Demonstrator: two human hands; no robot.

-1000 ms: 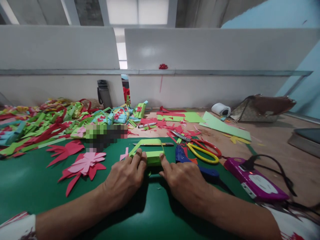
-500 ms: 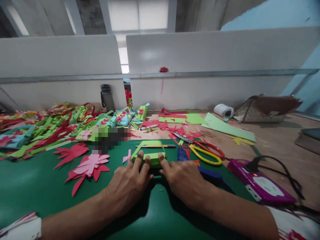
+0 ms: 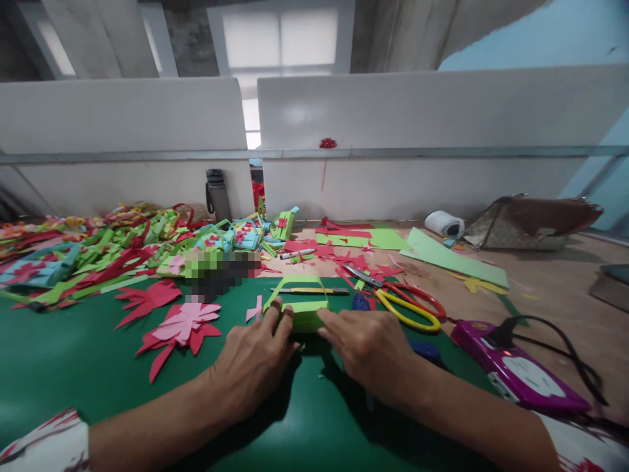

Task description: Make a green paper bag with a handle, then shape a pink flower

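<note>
A small light-green paper bag with a strip handle lies on the green mat in front of me. My left hand is closed on its left end, two fingers over the top and the thumb low at the front. The fingers of my right hand are pressed together at its right end; their undersides are hidden. Just behind the bag lies a craft knife. A blue glue gun is largely covered by my right hand and forearm. A small pink paper piece lies left of the bag.
Pink and red paper flowers lie at left, before a heap of finished paper bags. Scissors and a purple power strip with a cable are at right. A bottle, paper sheets and a handbag stand behind.
My right fingers have shifted from the top of the bag's right end to its front right edge. My left hand keeps its hold. The whole view has shifted slightly.
</note>
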